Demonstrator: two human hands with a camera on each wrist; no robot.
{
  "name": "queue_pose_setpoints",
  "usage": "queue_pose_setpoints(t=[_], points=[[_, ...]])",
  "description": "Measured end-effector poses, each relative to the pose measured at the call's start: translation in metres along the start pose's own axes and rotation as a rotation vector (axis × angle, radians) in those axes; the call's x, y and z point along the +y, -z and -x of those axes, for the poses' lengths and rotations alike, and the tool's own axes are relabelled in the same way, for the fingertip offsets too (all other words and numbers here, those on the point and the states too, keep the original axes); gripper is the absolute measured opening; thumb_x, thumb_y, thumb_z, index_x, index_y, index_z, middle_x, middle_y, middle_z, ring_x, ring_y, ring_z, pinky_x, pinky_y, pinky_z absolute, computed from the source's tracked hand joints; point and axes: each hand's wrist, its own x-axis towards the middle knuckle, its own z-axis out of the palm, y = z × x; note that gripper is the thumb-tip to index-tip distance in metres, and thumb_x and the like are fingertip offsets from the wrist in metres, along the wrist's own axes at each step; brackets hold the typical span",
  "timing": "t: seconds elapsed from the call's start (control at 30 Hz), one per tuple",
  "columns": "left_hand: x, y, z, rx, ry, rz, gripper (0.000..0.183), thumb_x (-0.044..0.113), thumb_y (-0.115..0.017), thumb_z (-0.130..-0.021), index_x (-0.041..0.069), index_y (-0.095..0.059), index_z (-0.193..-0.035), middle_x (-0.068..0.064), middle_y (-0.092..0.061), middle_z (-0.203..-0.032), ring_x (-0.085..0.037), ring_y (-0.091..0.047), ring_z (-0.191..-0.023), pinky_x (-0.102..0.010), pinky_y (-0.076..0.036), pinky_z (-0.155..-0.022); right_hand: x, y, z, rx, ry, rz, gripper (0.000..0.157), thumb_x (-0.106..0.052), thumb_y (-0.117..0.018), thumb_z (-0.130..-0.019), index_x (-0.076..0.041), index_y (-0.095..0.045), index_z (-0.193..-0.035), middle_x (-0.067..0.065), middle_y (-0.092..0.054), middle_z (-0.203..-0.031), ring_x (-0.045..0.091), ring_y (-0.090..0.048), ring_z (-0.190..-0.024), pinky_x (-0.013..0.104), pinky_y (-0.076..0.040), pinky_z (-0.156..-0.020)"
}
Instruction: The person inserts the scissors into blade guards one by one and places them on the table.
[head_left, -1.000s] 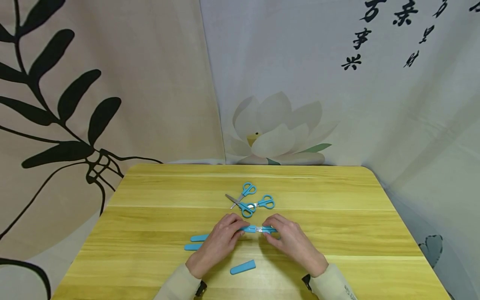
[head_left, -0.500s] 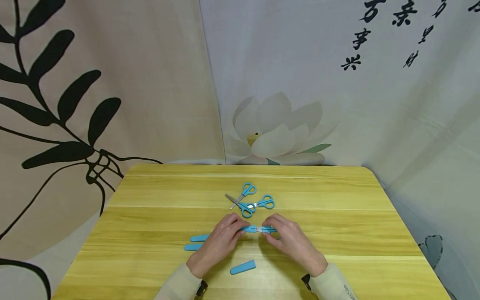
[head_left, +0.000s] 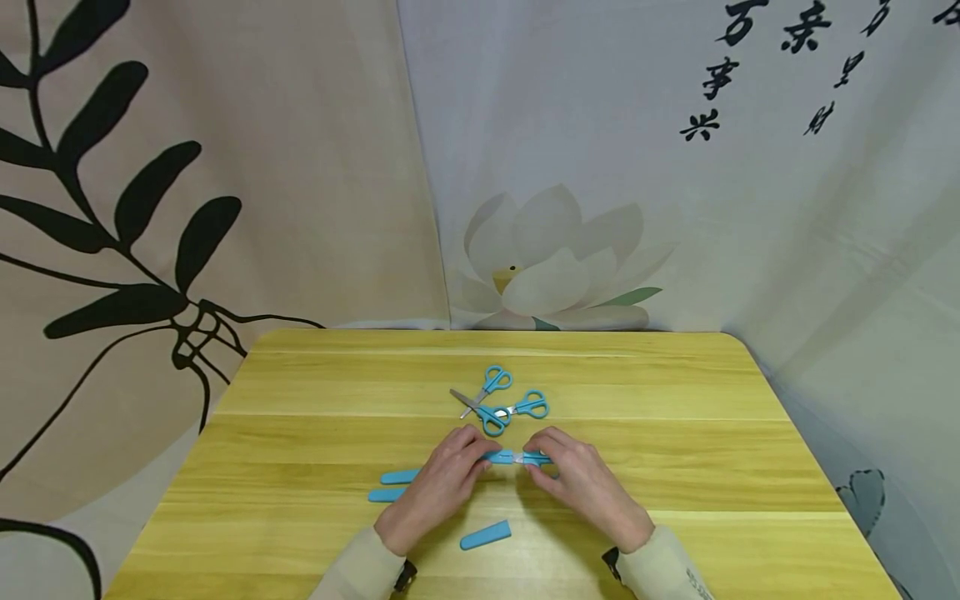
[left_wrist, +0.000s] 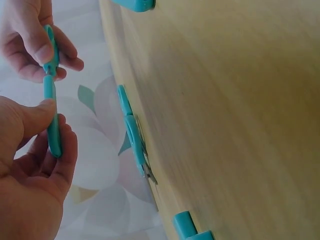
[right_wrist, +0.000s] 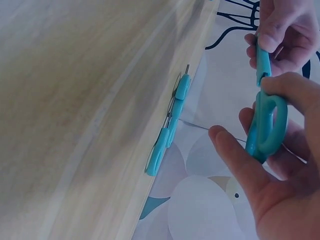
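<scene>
Between the two hands is a pair of blue-handled scissors (right_wrist: pixel 272 125) with its blades partly inside a blue blade cover (left_wrist: pixel 51 117). My left hand (head_left: pixel 441 482) pinches the cover between thumb and fingers. On the right, my right hand (head_left: pixel 587 483) grips the scissors by the handles. A short length of metal blade shows between cover and handles in the head view. Just beyond the hands lie several more blue scissors (head_left: pixel 491 417), crossing or touching one another on the table.
One loose blue cover (head_left: pixel 485 535) lies in front, between the forearms. Two further covers (head_left: pixel 386 495) lie left of the left hand, partly hidden by it. The wooden table (head_left: pixel 675 417) ends at a printed curtain (head_left: pixel 337 167) behind.
</scene>
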Motion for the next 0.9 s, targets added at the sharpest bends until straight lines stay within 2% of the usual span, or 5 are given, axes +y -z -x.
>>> queue_pose_setpoints(t=[0.5,0.9], points=[[-0.0022,-0.0013,-0.0014,0.022,-0.044,0.002,0.019,0.003,-0.071,-0.097,0.009,-0.073,-0.114,0.003,-0.056,-0.101,-0.013,-0.05,-0.089,-0.027,-0.049,-0.076,-0.0015,0.0005,-0.0023,0.01,-0.002,0.003,0.023,-0.008,-0.086,-0.084,-0.007,-0.072,-0.102,0.002,-0.07,-0.107,0.015,-0.072,-0.09,0.026,-0.061,-0.075],[-0.0034,-0.0025,-0.0024,0.012,-0.032,0.005,0.018,0.003,-0.071,-0.097,0.009,-0.073,-0.114,0.004,-0.056,-0.101,-0.012,-0.05,-0.09,-0.026,-0.05,-0.077,-0.0022,-0.0027,-0.0039,0.036,0.008,0.017,0.025,-0.005,-0.087,-0.081,-0.006,-0.072,-0.101,0.002,-0.07,-0.105,0.015,-0.072,-0.087,0.027,-0.061,-0.071]])
